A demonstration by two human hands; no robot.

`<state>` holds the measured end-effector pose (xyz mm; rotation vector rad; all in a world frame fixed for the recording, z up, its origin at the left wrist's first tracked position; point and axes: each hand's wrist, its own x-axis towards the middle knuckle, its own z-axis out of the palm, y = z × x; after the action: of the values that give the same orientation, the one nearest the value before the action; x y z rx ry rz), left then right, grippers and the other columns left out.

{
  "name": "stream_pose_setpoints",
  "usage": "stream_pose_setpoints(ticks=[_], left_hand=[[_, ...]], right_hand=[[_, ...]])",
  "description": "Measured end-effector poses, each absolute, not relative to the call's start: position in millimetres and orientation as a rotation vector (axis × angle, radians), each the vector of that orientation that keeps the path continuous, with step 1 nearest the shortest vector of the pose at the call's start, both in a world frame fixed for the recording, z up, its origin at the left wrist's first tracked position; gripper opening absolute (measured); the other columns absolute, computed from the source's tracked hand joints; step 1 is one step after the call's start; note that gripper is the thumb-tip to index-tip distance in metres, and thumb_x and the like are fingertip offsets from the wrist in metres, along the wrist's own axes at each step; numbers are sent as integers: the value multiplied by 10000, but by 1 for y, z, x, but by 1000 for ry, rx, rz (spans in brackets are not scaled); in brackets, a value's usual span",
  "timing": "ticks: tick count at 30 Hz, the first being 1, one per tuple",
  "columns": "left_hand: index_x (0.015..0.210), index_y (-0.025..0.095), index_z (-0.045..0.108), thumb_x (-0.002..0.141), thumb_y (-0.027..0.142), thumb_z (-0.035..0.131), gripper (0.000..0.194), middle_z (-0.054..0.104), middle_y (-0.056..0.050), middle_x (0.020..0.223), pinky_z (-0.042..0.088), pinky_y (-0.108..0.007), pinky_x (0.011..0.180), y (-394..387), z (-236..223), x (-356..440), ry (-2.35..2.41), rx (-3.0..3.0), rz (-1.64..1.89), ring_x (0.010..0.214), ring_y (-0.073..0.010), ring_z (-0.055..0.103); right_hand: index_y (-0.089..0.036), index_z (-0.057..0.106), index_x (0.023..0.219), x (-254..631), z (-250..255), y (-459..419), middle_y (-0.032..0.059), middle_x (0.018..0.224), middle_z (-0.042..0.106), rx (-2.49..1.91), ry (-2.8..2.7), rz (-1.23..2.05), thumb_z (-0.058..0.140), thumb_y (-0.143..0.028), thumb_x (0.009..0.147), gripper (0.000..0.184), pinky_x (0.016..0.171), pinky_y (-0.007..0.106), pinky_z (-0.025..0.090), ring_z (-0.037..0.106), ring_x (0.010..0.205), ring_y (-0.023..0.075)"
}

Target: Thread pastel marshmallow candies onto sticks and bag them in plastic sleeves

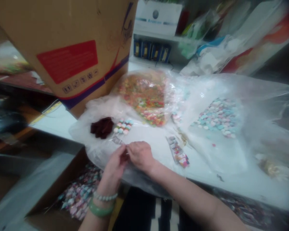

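Observation:
My left hand (116,163) and my right hand (141,155) meet at the front of the white table, fingertips pinched together. What they hold is small and mostly hidden by the fingers. Just beyond the fingertips lies a small clear, greyish wrapper (117,140); whether they touch it I cannot tell. Rows of pastel round candies (123,126) sit a little farther off, beside a crumpled dark red cloth-like piece (102,127). To the right of my right hand lies a stack of printed small packets (177,152). A clear plastic sheet (96,150) spreads under the work.
A large cardboard box (86,41) towers at the back left. Behind the hands are a clear bag of orange-red candies (146,96) and a bag of pastel candies (219,117). An open carton (48,192) with wrapped candies (79,199) stands below the table's left edge.

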<state>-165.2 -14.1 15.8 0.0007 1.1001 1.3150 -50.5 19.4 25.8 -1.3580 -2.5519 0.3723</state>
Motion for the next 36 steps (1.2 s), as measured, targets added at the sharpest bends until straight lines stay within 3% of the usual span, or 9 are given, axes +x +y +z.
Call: stream_pose_setpoints(ticks=[7,17,20,22,25,27,31,36], left_hand=[[768,108,660,883,105,545,163,685,-63,748,562,-264,579,-19,5,-197,1114,-87,1488,625,-148,634],[789,113,668,817,1,559,159,695,-47,763,593,-263,617,-30,-1,-212,1194,-133,1518,636,-144,658],[757,129,645,768,-58,531,220,682,-31,723,582,-258,594,-31,6,-208,1176,-170,1498,625,-149,662],[745,133,627,783,-45,537,203,672,-25,693,581,-272,576,-29,13,-204,1180,-180,1471,603,-152,658],[764,132,615,825,0,550,160,671,-25,685,579,-291,549,-21,26,-196,1195,-196,1444,590,-159,659],[793,133,619,838,13,556,142,676,-25,695,572,-292,523,-14,34,-188,1202,-198,1433,588,-165,662],[818,132,626,857,20,567,132,686,-27,727,582,-280,554,1,41,-172,1168,-159,1440,618,-152,671],[833,133,625,883,31,557,132,690,-32,744,607,-313,634,19,41,-144,1106,-113,1354,657,-161,684]], right_hand=[[-266,657,1111,-75,13,42,34,1056,704,-1198,-2726,477,326,-360,1037,352,737,264,421,624,993,184],[-208,633,1075,-105,-28,73,97,1107,687,-1655,-2543,694,437,-288,919,263,727,311,445,647,935,234],[-211,631,937,-90,-31,73,66,984,703,-1739,-2211,875,493,-173,842,172,727,285,423,635,898,210],[-211,597,875,-78,-32,77,26,823,676,-1758,-1806,1100,509,-111,799,153,660,257,403,615,743,170],[-195,534,789,-59,-32,86,-34,588,541,-1737,-1224,1438,533,-137,786,58,496,232,329,471,463,112],[-188,506,721,-46,-28,92,-59,512,461,-1706,-1073,1564,549,-184,775,69,431,225,267,373,384,86],[-176,521,697,-15,-12,85,-74,493,434,-1570,-972,1633,595,-230,701,92,403,204,213,320,384,59],[-165,595,694,36,19,39,-57,494,475,-1276,-859,1583,684,-308,614,187,411,196,242,372,427,69]])
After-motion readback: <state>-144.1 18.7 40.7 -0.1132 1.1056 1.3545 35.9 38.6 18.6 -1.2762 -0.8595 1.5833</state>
